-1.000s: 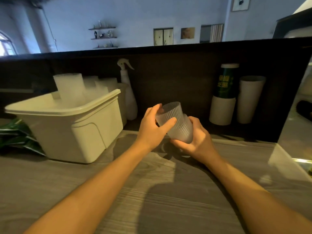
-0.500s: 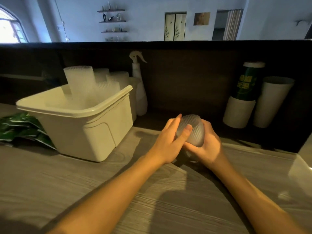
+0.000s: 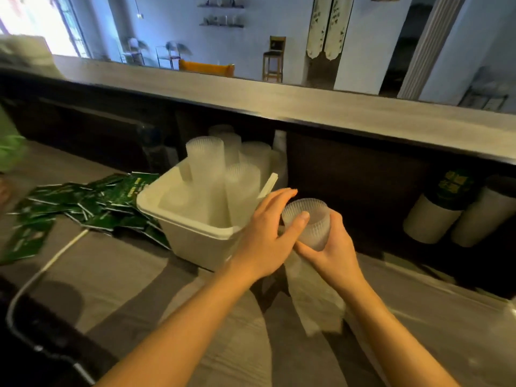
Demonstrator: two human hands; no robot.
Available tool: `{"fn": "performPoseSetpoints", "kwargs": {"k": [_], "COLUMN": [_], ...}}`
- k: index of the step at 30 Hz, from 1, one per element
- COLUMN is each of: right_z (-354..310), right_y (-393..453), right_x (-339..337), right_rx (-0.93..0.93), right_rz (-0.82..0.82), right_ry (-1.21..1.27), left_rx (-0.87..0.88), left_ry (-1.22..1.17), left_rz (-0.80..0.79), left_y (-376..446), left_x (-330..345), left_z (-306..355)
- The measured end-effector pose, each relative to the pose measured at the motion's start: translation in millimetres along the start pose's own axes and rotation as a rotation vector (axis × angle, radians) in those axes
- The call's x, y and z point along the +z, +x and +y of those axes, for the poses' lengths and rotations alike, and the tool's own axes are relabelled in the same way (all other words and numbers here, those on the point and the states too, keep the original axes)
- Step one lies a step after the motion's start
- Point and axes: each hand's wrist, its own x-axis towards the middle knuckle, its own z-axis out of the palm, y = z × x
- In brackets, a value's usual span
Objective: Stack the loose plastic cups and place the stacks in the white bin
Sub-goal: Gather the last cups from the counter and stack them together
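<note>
Both hands work one stack of ribbed clear plastic cups just right of the white bin. Right hand is curled round the stack below its top cup, palm up, fingers wrapped behind it, so it carries the weight. Left hand is mostly open: thumb lies across the near rim, fingers extended behind the rim toward the bin. Looks like steadying or pressing the top cup down, not a full grip. Lower part of the stack hangs blurred below the right hand, above the counter; can't tell if its end touches.

Stack is held tilted, mouth up and toward the bin, probably ready to go in. Bin already holds several upright cup stacks, rising above its rim, so there's a gap only at its near right side. Left of the bin lie scattered green packets. Well right of the bin, against the dark back panel, stand paper cup stacks.
</note>
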Motion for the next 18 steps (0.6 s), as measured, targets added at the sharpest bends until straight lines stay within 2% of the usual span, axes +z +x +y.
{"fn": "performPoseSetpoints", "kwargs": {"k": [4, 7, 11, 14, 18], "right_z": [-28.8, -49.7, -74.5, -81.0, -82.3], "right_y": [2.8, 3.4, 7.7, 16.1, 32.7], "right_x": [-1.6, -6.7, -10.0, -8.3, -4.1], "right_rx": [0.031, 0.049, 0.050, 0.044, 0.033], "right_rz": [-0.005, -0.011, -0.043, -0.070, -0.124], "right_ry": [-0.025, -0.025, -0.012, -0.011, 0.023], "left_rx": [-0.032, -0.026, -0.197, -0.350, -0.524], "left_ry": [-0.128, -0.060, 0.121, 0.313, 0.448], "left_rz": [0.089, 0.216, 0.384, 0.366, 0.200], "left_y": [2.3, 16.2, 48.8, 73.2, 96.0], "left_x": [-42.8, -75.4, -111.3, -125.3, -133.0], "left_z": [18.8, 25.9, 0.1, -27.3, -57.3]}}
